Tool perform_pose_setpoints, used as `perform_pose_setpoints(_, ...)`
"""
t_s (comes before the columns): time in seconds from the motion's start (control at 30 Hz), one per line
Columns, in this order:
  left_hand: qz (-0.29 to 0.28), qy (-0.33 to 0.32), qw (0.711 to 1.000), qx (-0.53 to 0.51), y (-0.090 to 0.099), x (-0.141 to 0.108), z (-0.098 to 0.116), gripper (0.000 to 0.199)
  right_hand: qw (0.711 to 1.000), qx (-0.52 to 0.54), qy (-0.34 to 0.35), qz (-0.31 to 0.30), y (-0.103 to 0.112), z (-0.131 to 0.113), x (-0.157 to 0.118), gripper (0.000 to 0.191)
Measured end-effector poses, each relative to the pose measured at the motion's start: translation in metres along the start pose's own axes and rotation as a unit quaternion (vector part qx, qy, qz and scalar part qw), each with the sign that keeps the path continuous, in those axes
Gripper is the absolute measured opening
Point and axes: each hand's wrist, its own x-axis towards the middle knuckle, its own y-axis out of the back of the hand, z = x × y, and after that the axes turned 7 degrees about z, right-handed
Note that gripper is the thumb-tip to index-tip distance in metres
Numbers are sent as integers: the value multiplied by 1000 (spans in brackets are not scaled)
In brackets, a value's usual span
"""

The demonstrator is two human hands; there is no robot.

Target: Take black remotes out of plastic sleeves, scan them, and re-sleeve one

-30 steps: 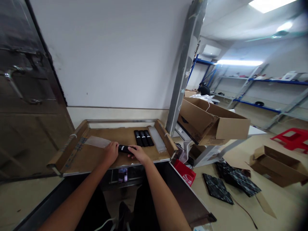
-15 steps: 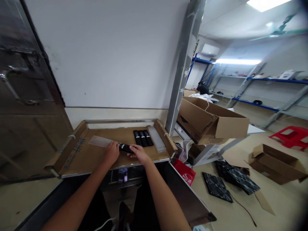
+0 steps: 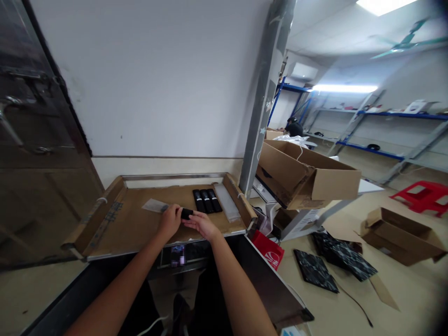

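My left hand point(image 3: 171, 220) is closed around the mouth end of a clear plastic sleeve point(image 3: 153, 205), whose flat far end points left. A slim black bar, seemingly a remote control point(image 3: 186, 213), runs between my two hands. Its left part is hidden behind my left fingers, so how deep it sits in the sleeve I cannot tell. The fingers of my right hand point(image 3: 203, 225) pinch its right end. Just beyond lie three similar black remotes point(image 3: 207, 200) with white bands, side by side. To their right is a stack of clear sleeves point(image 3: 227, 201).
Cardboard lines the work table point(image 3: 136, 235), with rolled cardboard edges left and right. A large open carton point(image 3: 315, 179) stands on the right. Near it are a red bag point(image 3: 269, 249), another carton point(image 3: 402, 235) and a red stool point(image 3: 420, 198). A person point(image 3: 294, 128) sits far back.
My hands have come closer together. Less of the black remote shows between them, and the sleeve's free end has shifted right and looks shorter.
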Motion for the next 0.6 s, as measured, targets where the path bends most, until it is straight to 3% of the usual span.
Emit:
perform_pose_setpoints(0.13,-6,-17,1000,-19,2,-3,3,20,999,-50,20,-10,-3,4,4,55)
perform_pose_setpoints(0.3,-11,-30,998,-52,4,-7,11,21,995,-88,24,35,-7,11,11,55)
perform_pose_setpoints(0.6,-55,-46,991,-117,8,-19,37,21,971,-160,81,161,-16,19,18,25)
